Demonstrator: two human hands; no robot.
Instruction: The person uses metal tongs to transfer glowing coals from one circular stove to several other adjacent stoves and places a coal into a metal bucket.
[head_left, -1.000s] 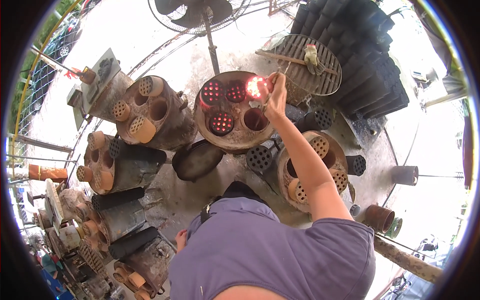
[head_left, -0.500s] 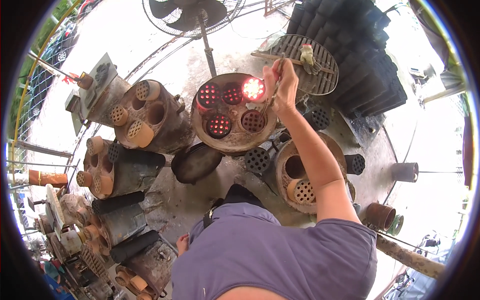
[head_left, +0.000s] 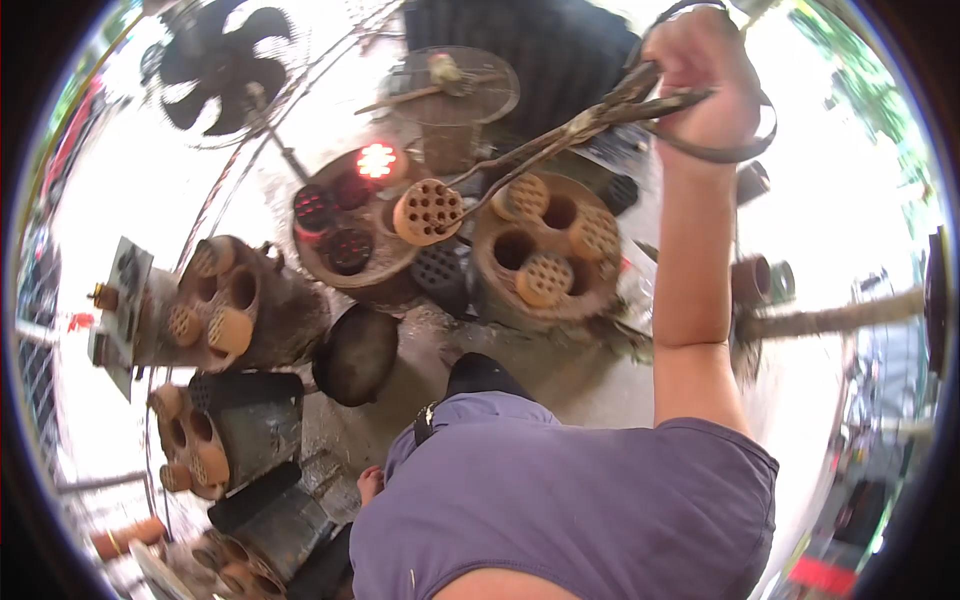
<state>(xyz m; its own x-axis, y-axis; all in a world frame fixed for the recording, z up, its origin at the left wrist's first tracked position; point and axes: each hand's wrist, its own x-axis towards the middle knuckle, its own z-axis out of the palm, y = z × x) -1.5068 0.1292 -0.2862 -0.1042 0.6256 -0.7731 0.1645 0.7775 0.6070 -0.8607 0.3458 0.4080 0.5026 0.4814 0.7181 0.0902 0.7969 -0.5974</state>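
Above the round stoves, my right hand (head_left: 703, 75) is raised high, fingers closed tight around the handles of long metal tongs (head_left: 570, 130). The tong tips pinch a tan honeycomb coal briquette (head_left: 428, 211), hanging in the air between the stove with glowing coals (head_left: 345, 225) and the stove with three tan briquettes (head_left: 548, 245). My left hand is out of sight. A black pan (head_left: 355, 353) lies below.

Bare concrete floor (head_left: 560, 375) carries round coal stoves: one at centre (head_left: 350, 225), one centre-right (head_left: 548, 250), one at left (head_left: 235, 305). Black pan (head_left: 357, 353) beside them; fan stand (head_left: 262, 120) upper left.
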